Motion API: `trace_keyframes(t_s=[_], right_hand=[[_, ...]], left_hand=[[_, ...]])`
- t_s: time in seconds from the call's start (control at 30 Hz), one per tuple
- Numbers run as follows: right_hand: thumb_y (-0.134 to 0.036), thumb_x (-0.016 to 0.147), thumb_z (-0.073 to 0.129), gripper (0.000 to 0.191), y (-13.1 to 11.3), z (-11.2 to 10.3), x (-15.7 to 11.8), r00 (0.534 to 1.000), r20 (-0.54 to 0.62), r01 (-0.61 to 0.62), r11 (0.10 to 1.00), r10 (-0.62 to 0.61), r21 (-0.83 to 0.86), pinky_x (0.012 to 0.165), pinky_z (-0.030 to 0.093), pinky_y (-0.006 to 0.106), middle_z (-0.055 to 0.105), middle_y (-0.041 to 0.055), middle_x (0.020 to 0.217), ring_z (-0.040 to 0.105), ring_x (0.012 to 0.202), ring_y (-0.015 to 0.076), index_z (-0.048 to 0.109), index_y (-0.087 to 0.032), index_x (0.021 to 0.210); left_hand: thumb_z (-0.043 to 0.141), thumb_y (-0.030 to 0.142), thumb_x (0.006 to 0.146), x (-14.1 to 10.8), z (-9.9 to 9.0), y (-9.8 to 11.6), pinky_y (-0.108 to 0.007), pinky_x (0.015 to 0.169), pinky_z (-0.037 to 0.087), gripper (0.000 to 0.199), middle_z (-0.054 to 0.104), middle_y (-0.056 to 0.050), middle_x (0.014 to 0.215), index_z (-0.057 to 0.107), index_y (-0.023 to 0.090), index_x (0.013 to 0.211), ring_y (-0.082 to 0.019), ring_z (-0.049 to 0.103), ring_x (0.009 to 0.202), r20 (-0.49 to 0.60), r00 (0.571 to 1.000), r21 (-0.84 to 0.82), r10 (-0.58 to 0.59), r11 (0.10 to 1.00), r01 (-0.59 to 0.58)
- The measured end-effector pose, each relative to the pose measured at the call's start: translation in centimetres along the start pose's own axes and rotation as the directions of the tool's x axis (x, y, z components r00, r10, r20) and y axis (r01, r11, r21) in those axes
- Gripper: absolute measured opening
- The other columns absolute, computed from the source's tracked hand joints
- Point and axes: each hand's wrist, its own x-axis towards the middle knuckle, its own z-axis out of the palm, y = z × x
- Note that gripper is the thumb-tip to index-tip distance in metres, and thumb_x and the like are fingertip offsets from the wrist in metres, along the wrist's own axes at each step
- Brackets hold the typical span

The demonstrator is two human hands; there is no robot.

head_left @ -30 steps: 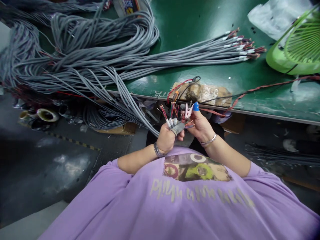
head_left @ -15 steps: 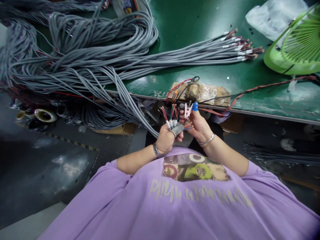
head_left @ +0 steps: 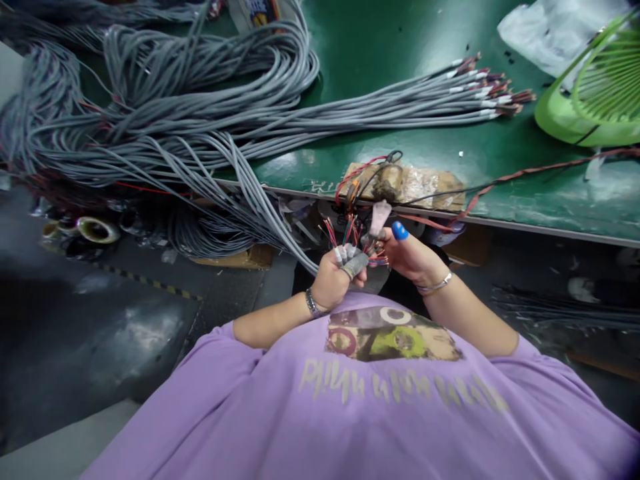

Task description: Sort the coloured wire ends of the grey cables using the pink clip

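My left hand (head_left: 333,280) is closed around several grey cables (head_left: 295,250) with white-wrapped ends; a grey cover is on its thumb. Thin coloured wires (head_left: 330,232) fan out above its fingers. Close by on the right is my right hand (head_left: 413,259), its thumb in a blue finger cover and lifted away from the bent fingers. Its fingertips are beside a pink clip (head_left: 381,217) and touch or nearly touch it. What the clip's lower end grips is hidden. More bare wires (head_left: 379,260) stick out between the two hands.
Large coils of grey cable (head_left: 210,73) cover the left of the green table (head_left: 400,40). A bundle of stripped cable ends (head_left: 500,93) points toward a green fan (head_left: 595,93). At the table edge lies a taped board (head_left: 445,190) with red and black leads.
My right thumb has come off the pink clip, and that hand has moved slightly right and down. The clip has turned to another side. My left hand keeps its hold.
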Motion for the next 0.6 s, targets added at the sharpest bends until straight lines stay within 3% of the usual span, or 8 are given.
trace_keyframes(t_s=[0.17, 0.33, 0.6], right_hand=[[-0.045, 0.059, 0.09, 0.041, -0.9, -0.3, -1.0, 0.999, -0.038, 0.015, 0.979, -0.023, -0.202, 0.062, 0.048, 0.024, 0.069, 0.0013, 0.073, 0.06, 0.063, 0.011, 0.07, -0.016, 0.079], [-0.042, 0.059, 0.088, 0.035, -1.4, 0.0, -1.0, 0.994, -0.096, 0.018, 0.957, -0.047, -0.288, 0.063, 0.047, 0.025, 0.068, 0.0, 0.068, 0.058, 0.061, 0.0108, 0.07, -0.016, 0.074], [-0.041, 0.062, 0.088, 0.032, -1.4, 0.8, -0.5, 0.99, -0.069, 0.086, 0.925, -0.12, -0.371, 0.06, 0.042, 0.025, 0.065, -0.0005, 0.063, 0.052, 0.058, 0.0103, 0.071, -0.015, 0.069]], left_hand=[[0.078, 0.046, 0.073, 0.3, -0.1, -0.4, -0.017, 0.043, 0.045, 0.036, 0.061, 0.004, 0.055, 0.057, 0.016, 0.071, -0.006, 0.053, 0.043, 0.019, 1.0, 0.062, 0.001, 0.998, -0.002], [0.079, 0.045, 0.073, 0.5, 0.0, -0.6, -0.018, 0.044, 0.046, 0.036, 0.06, 0.004, 0.055, 0.057, 0.016, 0.072, -0.007, 0.053, 0.044, 0.053, 0.998, 0.108, -0.022, 0.994, 0.016], [0.08, 0.045, 0.071, 0.2, 0.3, 0.1, -0.019, 0.044, 0.046, 0.037, 0.06, 0.002, 0.054, 0.057, 0.016, 0.07, -0.008, 0.055, 0.045, 0.099, 0.993, 0.156, -0.069, 0.986, 0.053]])
